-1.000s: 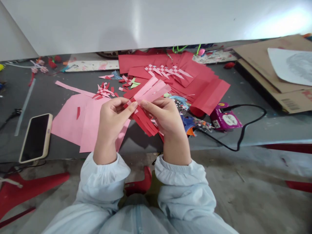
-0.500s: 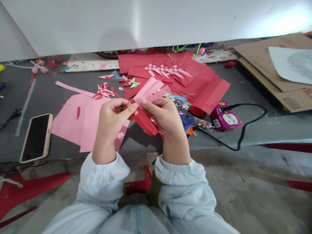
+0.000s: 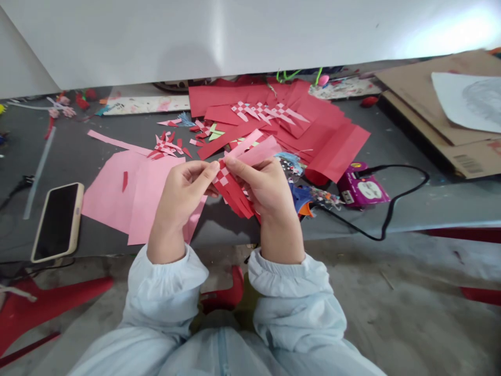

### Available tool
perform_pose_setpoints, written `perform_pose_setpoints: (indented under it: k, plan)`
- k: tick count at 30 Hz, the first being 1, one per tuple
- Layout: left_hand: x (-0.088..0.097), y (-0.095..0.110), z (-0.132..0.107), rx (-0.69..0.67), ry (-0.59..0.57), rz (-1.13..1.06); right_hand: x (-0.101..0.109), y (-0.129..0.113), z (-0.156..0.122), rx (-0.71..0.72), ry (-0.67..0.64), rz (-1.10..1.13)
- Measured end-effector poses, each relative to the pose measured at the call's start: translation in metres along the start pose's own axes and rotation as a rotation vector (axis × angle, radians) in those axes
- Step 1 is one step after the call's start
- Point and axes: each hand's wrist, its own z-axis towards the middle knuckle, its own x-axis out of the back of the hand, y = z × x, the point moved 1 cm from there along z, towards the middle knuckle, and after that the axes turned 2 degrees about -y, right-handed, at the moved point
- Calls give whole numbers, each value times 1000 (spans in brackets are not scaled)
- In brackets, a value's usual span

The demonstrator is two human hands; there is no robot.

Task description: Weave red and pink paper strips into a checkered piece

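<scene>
Between my two hands is a piece of woven paper strips (image 3: 224, 177), red and pink, with a small checkered patch near the fingertips. Its red strips hang toward me and the pink ones fan out away to the right. My left hand (image 3: 186, 190) pinches the left edge between thumb and fingers. On the other side my right hand (image 3: 266, 188) grips it, the thumb lying on top by the checkered patch; the fingers underneath are partly hidden. Beneath and beside my left hand lie pink paper sheets (image 3: 151, 201) on the grey table.
Red paper sheets (image 3: 332, 130) are piled at the back, with checkered woven pieces (image 3: 260, 110) on top. A phone (image 3: 58, 222) lies at left. To the right are a purple box (image 3: 362, 190), a black cable (image 3: 391, 209) and stacked cardboard (image 3: 422, 115). Paper scraps (image 3: 166, 145) lie mid-table.
The pink strips have spread apart and swung to the right. More of the checkered patch now shows between my thumbs. Both hands keep hold of the woven paper.
</scene>
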Motion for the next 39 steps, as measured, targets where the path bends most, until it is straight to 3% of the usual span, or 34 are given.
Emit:
perform_pose_setpoints:
  k: [7,15,18,26,39]
  plan:
    - [0,1,-1,107,-191,-27,1,-3,1,51,108,55]
    - [0,2,0,122,-197,-40,0,-3,2,62,138,0]
    - [-1,2,0,99,-158,-58,0,-2,3,70,138,22]
    - [-10,-3,2,27,103,-148,-3,-1,2,57,117,21]
    - [-16,1,1,43,140,-141,-7,-1,1,48,158,67]
